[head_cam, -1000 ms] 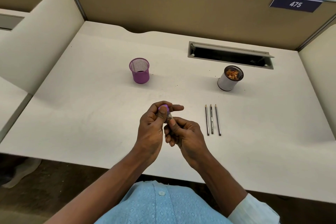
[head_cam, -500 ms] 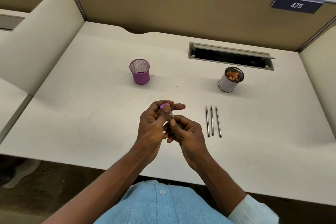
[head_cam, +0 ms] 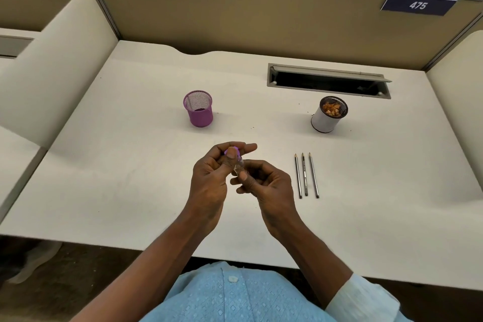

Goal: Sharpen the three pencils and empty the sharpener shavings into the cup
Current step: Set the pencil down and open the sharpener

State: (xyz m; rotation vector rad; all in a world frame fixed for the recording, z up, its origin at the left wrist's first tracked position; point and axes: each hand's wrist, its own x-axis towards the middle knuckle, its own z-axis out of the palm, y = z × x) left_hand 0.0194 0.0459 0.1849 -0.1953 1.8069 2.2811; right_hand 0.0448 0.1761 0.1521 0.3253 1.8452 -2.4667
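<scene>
While both hands are raised above the front middle of the desk (head_cam: 130, 165), a small pencil sharpener (head_cam: 239, 164) is held between them. Its purple top is gripped by the left hand (head_cam: 209, 183): the thumb is pressed over the cap, the fingers are curled behind it, and the forefinger is stretched out to the right. The clear lower part is pinched by the right hand (head_cam: 269, 188) between the thumb and the bent fingers. Whether the two parts of the sharpener are joined or pulled apart cannot be told, since the seam is covered by the thumbs.

Three pencils (head_cam: 304, 174) are laid side by side on the desk just to the right of the right hand, nearly parallel, with their points turned away from the person; none is touched. Farther back and to the right, a white cup (head_cam: 324, 121) with a dark mesh rim is stood upright, and orange-brown shavings (head_cam: 332, 109) are seen inside it. A purple mesh cup (head_cam: 199, 115) is stood upright at the back left, well apart from the white one. Behind the white cup a cable slot (head_cam: 326, 83) is set into the desk with its lid raised. On the tan partition (head_cam: 235, 13) beyond, number plates (head_cam: 418, 5) reading 474 and 475 are fixed. A light blue shirt (head_cam: 235, 298) and a white sleeve (head_cam: 363, 298) on the right arm are seen at the lower edge.
</scene>
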